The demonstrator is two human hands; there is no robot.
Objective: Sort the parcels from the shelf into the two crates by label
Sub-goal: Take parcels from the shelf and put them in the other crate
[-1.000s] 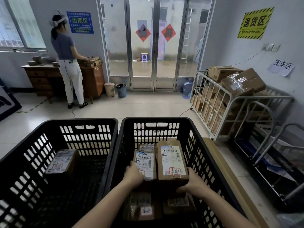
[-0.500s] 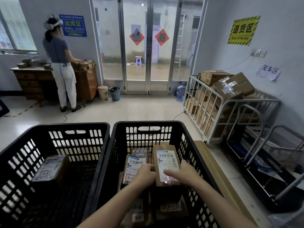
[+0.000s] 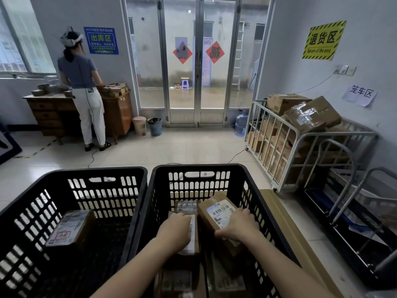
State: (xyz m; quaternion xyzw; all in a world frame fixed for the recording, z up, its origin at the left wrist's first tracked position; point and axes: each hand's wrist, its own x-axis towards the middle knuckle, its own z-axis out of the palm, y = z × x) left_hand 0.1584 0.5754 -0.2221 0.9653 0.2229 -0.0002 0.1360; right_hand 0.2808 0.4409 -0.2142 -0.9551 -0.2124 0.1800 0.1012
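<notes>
Left crate, 9 o'clock, holds a lone parcel. In the right crate, the left hand curls its fingers over a near parcel. The right hand grips a tilted parcel. A loaded cage trolley stands at 2 o'clock.

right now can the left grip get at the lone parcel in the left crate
Probably yes, after letting go. The left grip holds a labelled parcel in the right crate, the right grip a tilted parcel. The lone parcel lies uncovered in the left crate; only crate walls stand between.
</notes>
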